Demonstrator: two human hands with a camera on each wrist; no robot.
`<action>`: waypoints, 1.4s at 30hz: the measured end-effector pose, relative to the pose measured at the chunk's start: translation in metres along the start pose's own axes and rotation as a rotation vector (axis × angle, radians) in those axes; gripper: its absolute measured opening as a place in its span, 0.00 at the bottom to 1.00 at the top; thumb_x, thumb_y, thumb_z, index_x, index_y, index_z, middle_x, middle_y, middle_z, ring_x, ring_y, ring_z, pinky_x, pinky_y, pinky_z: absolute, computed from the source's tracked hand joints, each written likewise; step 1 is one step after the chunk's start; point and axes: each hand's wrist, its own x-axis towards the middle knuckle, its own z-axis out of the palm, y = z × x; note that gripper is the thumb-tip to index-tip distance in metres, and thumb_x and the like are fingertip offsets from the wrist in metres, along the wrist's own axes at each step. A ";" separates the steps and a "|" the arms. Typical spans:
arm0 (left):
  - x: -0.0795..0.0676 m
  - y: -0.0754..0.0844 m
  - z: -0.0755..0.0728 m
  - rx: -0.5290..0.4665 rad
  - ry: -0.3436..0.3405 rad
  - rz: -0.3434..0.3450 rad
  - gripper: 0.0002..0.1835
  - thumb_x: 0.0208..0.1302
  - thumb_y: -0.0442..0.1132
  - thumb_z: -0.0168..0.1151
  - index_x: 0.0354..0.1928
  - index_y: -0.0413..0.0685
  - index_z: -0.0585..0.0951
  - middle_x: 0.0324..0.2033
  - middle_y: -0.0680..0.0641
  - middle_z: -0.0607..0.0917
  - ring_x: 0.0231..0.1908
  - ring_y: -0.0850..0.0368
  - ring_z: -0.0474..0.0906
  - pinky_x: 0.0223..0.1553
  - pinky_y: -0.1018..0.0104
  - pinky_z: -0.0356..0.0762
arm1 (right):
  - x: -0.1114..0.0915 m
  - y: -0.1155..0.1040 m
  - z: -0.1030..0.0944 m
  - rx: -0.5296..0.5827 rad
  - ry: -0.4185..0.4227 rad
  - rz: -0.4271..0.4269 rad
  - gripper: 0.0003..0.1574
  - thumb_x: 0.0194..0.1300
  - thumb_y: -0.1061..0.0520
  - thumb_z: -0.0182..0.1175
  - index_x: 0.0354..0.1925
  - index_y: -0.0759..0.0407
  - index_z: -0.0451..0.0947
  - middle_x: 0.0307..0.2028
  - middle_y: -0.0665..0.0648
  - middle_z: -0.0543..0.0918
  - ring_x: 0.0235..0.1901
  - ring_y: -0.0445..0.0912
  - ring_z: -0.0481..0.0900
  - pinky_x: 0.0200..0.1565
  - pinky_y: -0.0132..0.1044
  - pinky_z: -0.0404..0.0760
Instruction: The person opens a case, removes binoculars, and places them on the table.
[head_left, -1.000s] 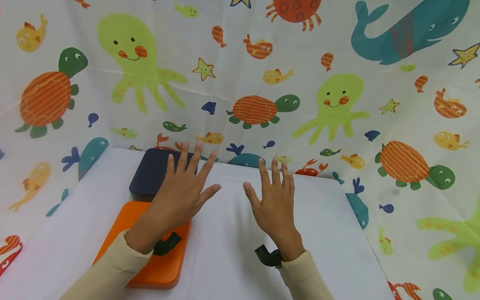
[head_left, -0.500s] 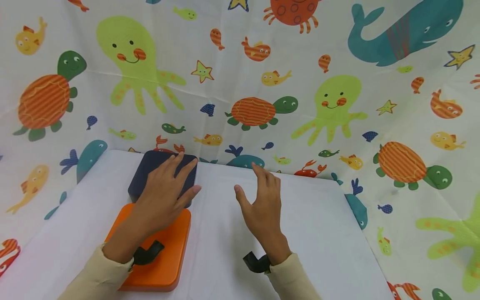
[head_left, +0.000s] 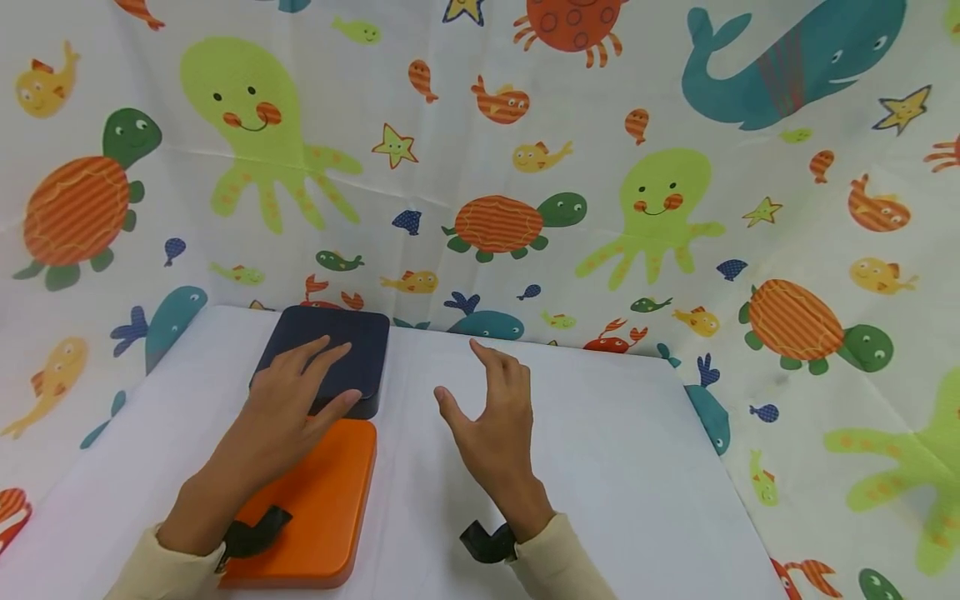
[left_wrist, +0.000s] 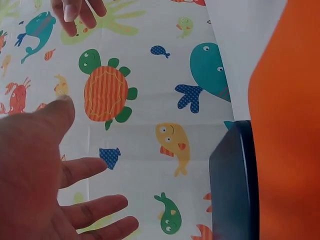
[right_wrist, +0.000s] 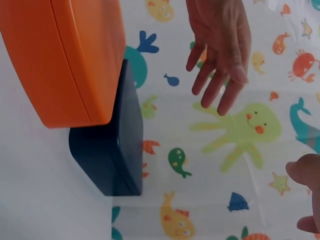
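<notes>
My left hand (head_left: 277,412) hovers over the two boxes with its fingers loosely bent and nothing held. Beneath its fingers is a dark navy box (head_left: 363,333), rounded at the corners, at the table's back left. An orange box (head_left: 330,500) lies just in front of it, partly hidden by my left forearm. My right hand (head_left: 495,417) is raised over the white table, right of the boxes, thumb apart from relaxed fingers. In the left wrist view, the left palm (left_wrist: 25,165) is bare. The right wrist view shows the boxes close together, with the orange box (right_wrist: 65,60) overlapping the navy one.
The white table (head_left: 622,467) stretches right of the boxes. Behind it and along its sides hangs a white cloth (head_left: 442,175) printed with sea animals. A black strap (head_left: 258,533) is on the left wrist and another black strap (head_left: 487,543) on the right.
Both hands have moved left and back toward the body. Their widely spread fingers have relaxed and bent, and more of the navy box shows. The boxes stay in place.
</notes>
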 end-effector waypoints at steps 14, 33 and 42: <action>-0.020 -0.027 -0.003 0.008 -0.049 -0.094 0.43 0.68 0.59 0.71 0.77 0.46 0.70 0.73 0.28 0.69 0.70 0.23 0.63 0.63 0.18 0.60 | -0.015 -0.005 0.015 0.049 -0.054 -0.001 0.47 0.62 0.43 0.79 0.75 0.45 0.72 0.64 0.53 0.79 0.62 0.47 0.74 0.59 0.49 0.83; -0.058 -0.071 -0.010 -0.017 -0.184 -0.314 0.57 0.55 0.68 0.78 0.79 0.47 0.65 0.72 0.25 0.66 0.66 0.21 0.59 0.59 0.15 0.64 | -0.047 -0.008 0.043 0.212 -0.310 0.075 0.50 0.65 0.40 0.76 0.78 0.38 0.64 0.65 0.48 0.77 0.59 0.44 0.79 0.59 0.42 0.83; -0.066 -0.092 -0.013 -0.047 -0.252 -0.418 0.60 0.54 0.72 0.76 0.80 0.47 0.63 0.72 0.22 0.62 0.63 0.20 0.63 0.55 0.18 0.71 | -0.055 -0.010 0.053 0.298 -0.398 0.115 0.49 0.65 0.41 0.76 0.77 0.40 0.65 0.64 0.46 0.77 0.58 0.45 0.80 0.59 0.41 0.83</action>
